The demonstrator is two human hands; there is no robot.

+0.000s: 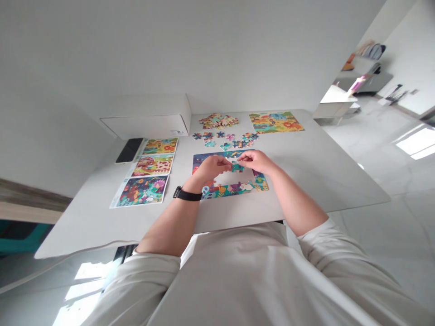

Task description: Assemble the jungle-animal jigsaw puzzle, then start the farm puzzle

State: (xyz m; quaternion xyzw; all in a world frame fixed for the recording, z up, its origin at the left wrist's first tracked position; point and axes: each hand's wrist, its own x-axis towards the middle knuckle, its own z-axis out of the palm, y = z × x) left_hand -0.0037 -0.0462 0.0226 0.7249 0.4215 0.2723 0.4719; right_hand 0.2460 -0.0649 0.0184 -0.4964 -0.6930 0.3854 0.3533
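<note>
A partly assembled colourful jigsaw [234, 185] lies on the white table [322, 181] in front of me, with a bare gap in its middle. Just above it, my left hand [212, 166] and my right hand [256, 161] meet. Both pinch a small teal puzzle piece [237, 167] between their fingertips. A black watch [186, 194] sits on my left wrist. Several loose pieces [226, 139] are scattered just beyond the jigsaw.
A heap of pieces [219, 121] and a finished jigsaw [276, 122] lie at the far edge. Three picture cards [152, 165] are stacked along the left, beside a black phone [129, 150] and a white box [149, 115]. Floor lies to the right of the table.
</note>
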